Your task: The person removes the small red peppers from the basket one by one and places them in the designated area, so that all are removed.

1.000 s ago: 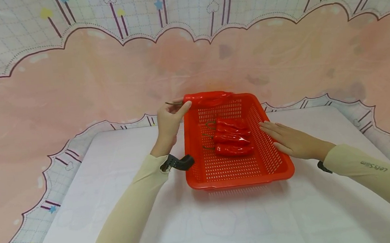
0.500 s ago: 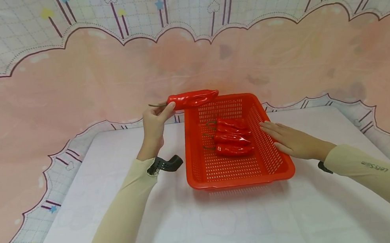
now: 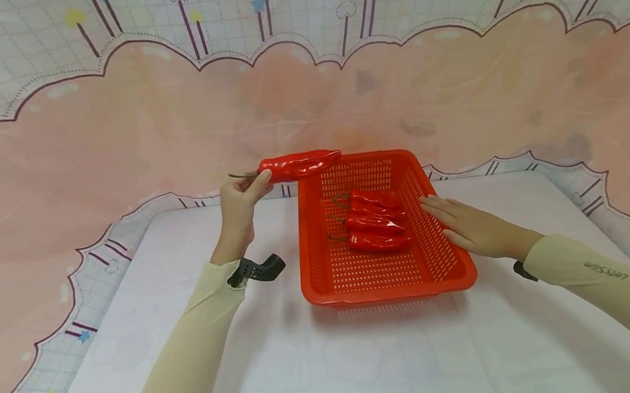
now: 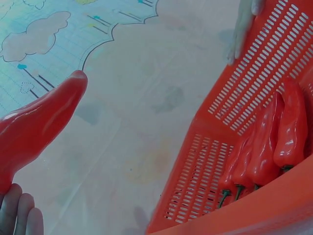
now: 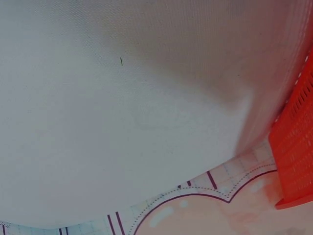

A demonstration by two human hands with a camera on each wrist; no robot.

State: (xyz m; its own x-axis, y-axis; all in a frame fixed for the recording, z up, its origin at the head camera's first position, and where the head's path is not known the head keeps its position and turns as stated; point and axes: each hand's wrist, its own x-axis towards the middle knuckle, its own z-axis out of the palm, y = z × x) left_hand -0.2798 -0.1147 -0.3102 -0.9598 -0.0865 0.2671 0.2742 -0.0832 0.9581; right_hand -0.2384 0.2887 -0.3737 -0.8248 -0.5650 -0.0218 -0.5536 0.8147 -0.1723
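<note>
A red pepper (image 3: 300,166) pinched in the left hand (image 3: 238,204), raised by a red basket (image 3: 391,293).

Thumb and fingers grip the stem end; the tip points to three o'clock, overlapping the basket's eleven o'clock corner in the head view, while the left wrist view shows backdrop (image 4: 142,107) between the two. The right hand (image 3: 470,222), fingers straight and holding nothing, lies against the basket's three o'clock side; the right wrist view adds a slatted outer wall. Inside, four peppers (image 3: 377,241) lie side by side, stems toward nine, perforated floor showing toward six. White table (image 3: 274,361) stretches from the basket toward three, six and nine. Lettering on the right sleeve (image 3: 606,281) seems to read "Let'sSlim"; faint, reversed "Have a good" shows at the table's six o'clock edge.
</note>
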